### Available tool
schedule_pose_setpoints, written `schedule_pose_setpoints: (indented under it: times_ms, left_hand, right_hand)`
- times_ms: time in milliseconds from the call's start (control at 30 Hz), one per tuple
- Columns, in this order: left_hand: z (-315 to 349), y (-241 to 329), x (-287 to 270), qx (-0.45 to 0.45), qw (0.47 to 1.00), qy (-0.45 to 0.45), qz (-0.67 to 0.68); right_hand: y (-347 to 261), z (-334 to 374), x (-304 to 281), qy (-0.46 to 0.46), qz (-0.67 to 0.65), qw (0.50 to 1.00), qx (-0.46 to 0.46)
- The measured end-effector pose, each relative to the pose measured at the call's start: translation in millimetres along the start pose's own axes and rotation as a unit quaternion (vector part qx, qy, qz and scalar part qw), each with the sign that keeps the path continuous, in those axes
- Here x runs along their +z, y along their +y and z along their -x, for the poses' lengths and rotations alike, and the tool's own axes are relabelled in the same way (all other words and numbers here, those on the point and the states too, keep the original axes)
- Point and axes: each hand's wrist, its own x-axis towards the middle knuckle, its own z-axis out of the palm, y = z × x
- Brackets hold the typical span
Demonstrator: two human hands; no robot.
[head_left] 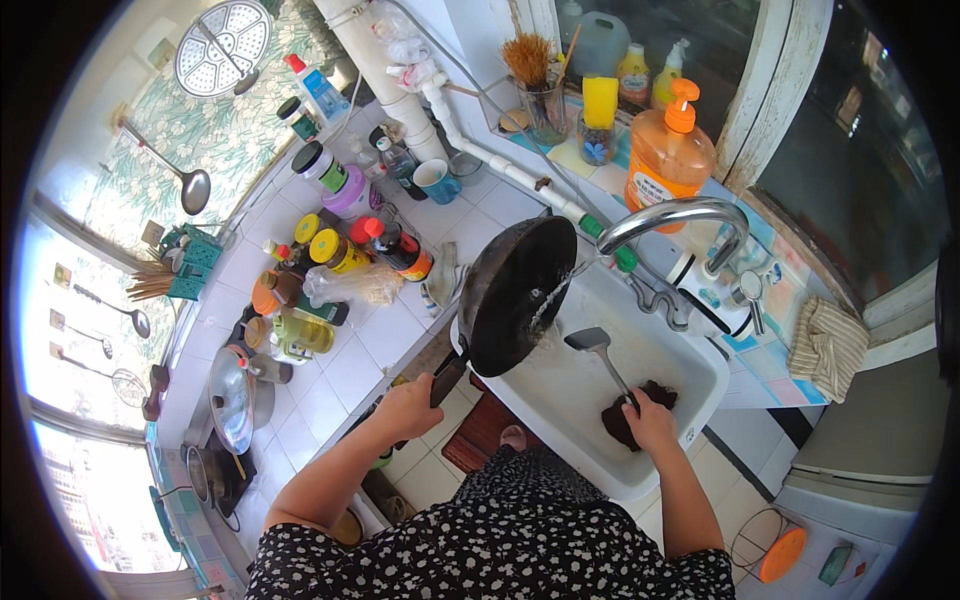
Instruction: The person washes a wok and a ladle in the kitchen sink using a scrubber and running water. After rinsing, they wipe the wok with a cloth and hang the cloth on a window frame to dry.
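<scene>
Pan point(515, 300) is leaning at frame centre, partly over the sink point(700, 362), water point(550, 297) running into it. The left hand point(405, 408) is clasping its handle point(452, 373), likely the surest hold, the wet body probably being heavy, rigid and slippery; the right hand point(653, 420) is gripping the spatula point(589, 340), right of centre.

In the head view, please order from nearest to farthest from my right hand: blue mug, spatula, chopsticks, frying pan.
1. Spatula: in your right hand.
2. Frying pan: left, in your left hand.
3. Blue mug: farther left.
4. Chopsticks: far left.
</scene>
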Motion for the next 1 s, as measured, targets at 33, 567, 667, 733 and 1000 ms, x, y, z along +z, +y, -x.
schedule_pose_setpoints:
  times_ms: [33, 567, 667, 733, 1000]
  left_hand:
    - [7, 2, -4, -0.006, 1.0, 0.015, -0.011]
    - [20, 0, -9, 0.0, 0.953, -0.135, 0.271]
    - [17, -8, 5, 0.001, 0.886, -0.205, 0.415]
    - [19, -5, 9, 0.001, 0.851, -0.231, 0.471]
    - [17, -6, 14, 0.057, 0.812, -0.305, 0.494]
  right_hand:
    - [1, 2, -2, 0.004, -0.002, 1.0, -0.005]
    - [1, 40, -34, 0.04, -0.132, 0.99, -0.03]
    - [-12, 40, -41, 0.036, -0.142, 0.984, -0.098]
    - [-37, 42, -57, -0.013, -0.118, 0.986, -0.117]
    - [-109, 9, -43, -0.001, -0.017, 0.989, -0.145]
